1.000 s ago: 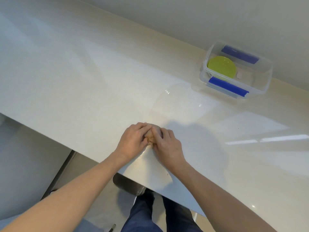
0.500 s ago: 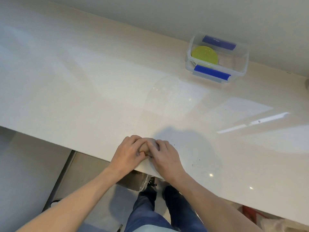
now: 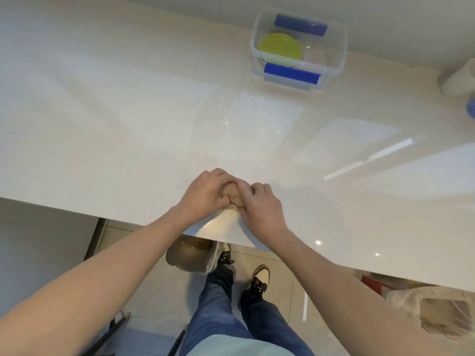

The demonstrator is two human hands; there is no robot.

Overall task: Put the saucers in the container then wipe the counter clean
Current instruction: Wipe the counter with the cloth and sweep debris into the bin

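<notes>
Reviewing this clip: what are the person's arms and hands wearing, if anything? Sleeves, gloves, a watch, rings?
Both forearms are bare up to the frame's edge, with no sleeve in view. The left hand and the right hand have no gloves, and no watch, band or ring shows on either wrist or any visible finger.

A small tan object [image 3: 234, 197] is mostly hidden between the left hand [image 3: 205, 192] and right hand [image 3: 261, 205]; what it is cannot be told. A white cylinder [image 3: 460, 79] and a blue item [image 3: 471, 107] are cut off by the right edge.
</notes>
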